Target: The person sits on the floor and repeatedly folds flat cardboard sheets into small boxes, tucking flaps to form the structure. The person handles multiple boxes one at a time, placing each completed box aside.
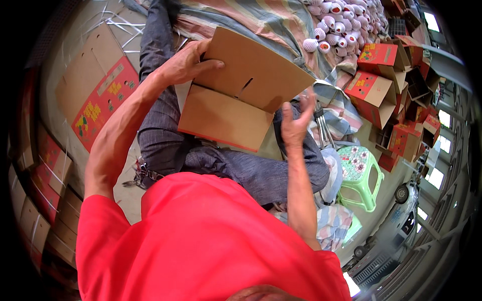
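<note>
A cardboard box [232, 118], plain brown inside with a red outer edge, lies in front of my legs. One wide panel stands raised, with a narrow dark slot in it. My left hand [188, 64] grips the upper left edge of that panel, thumb on the inner face and the other fingers mostly hidden behind it. Beside the right corner of the box is my right hand [296, 122], thumb and fingers apart and slightly blurred. It holds nothing; whether its fingertips touch the cardboard I cannot tell.
A flattened red-and-brown carton [103, 93] lies at the left, near strapping strips [120, 27]. Net-wrapped fruit [341, 25] is heaped on a striped sheet [241, 17]. Folded boxes [371, 93] pile up at right, behind a green stool [359, 175]. Strapped cartons [47, 175] stand far left.
</note>
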The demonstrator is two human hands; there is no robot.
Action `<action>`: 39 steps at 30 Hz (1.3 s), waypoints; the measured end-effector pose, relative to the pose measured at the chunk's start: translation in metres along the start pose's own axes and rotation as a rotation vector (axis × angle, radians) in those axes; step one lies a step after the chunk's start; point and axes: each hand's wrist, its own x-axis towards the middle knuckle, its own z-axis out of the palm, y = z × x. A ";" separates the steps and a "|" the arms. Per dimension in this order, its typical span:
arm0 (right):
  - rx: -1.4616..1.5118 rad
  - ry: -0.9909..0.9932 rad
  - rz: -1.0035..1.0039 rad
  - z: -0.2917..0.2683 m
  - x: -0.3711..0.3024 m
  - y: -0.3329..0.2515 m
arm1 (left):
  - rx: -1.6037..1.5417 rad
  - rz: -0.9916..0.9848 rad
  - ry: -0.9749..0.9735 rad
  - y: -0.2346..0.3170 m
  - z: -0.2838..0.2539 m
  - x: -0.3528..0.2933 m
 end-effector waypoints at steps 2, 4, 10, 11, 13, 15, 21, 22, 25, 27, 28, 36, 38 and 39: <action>-0.167 -0.010 -0.235 -0.017 0.048 -0.032 | -0.005 -0.039 -0.030 0.004 -0.002 0.000; -0.352 -0.213 -0.334 -0.030 0.097 -0.065 | 0.003 -0.062 -0.047 0.006 -0.002 -0.002; -0.505 -0.859 -0.193 -0.011 0.160 -0.084 | 0.000 -0.019 -0.012 0.002 0.000 -0.002; -0.461 -0.941 -0.117 -0.006 0.157 -0.089 | 0.018 -0.030 -0.012 0.001 0.000 -0.004; -0.366 -0.988 -0.029 -0.004 0.147 -0.095 | 0.095 -0.018 0.020 0.001 0.002 -0.007; -0.335 -0.968 0.016 -0.009 0.136 -0.094 | 0.103 -0.028 0.014 0.005 0.007 -0.010; -0.277 -0.925 0.062 -0.018 0.119 -0.092 | 0.458 -0.007 0.223 0.045 0.002 -0.009; -0.273 -0.916 0.058 -0.020 0.118 -0.091 | 0.567 0.137 0.349 0.059 0.001 0.001; -0.257 -0.907 0.096 -0.019 0.115 -0.091 | 0.740 0.460 0.192 0.092 -0.004 0.046; -0.253 -0.910 0.101 -0.017 0.115 -0.094 | 0.775 0.404 -0.132 0.099 -0.002 0.079; -0.256 -0.906 0.096 -0.018 0.114 -0.096 | 0.764 0.265 -0.317 0.100 0.001 0.095; -0.256 -0.796 -0.047 -0.030 0.079 -0.091 | 0.831 0.024 -0.799 0.085 0.055 0.105; -0.277 -0.776 -0.049 -0.032 0.072 -0.091 | 0.841 0.069 -0.750 0.090 0.057 0.096; -0.288 -0.762 -0.049 -0.032 0.068 -0.090 | 0.849 0.091 -0.722 0.092 0.058 0.090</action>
